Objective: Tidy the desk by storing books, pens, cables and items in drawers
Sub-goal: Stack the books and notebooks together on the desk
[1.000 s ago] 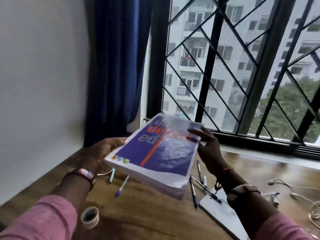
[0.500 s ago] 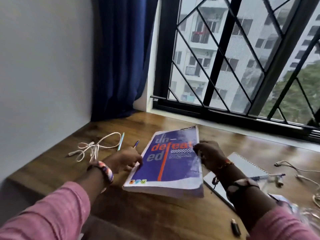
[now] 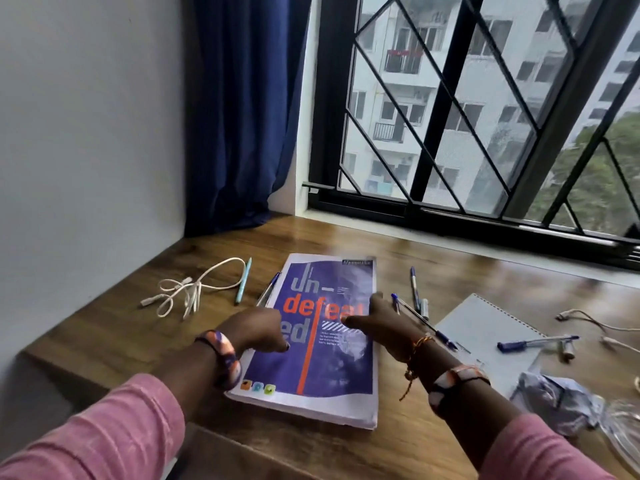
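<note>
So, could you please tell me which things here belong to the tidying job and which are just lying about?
Job:
purple book
white cable
light blue pen
blue pens
spiral notebook

Lying about:
blue curtain
crumpled paper

One book, one notepad, two white cable bundles, about six pens.

Purple book on a brown wood-grain desk.
Its cover carries orange and grey lettering, an orange stripe and a white border; nearby lie a white cable, a light-blue pen, a grey notebook; curtain navy, sleeves pink.
</note>
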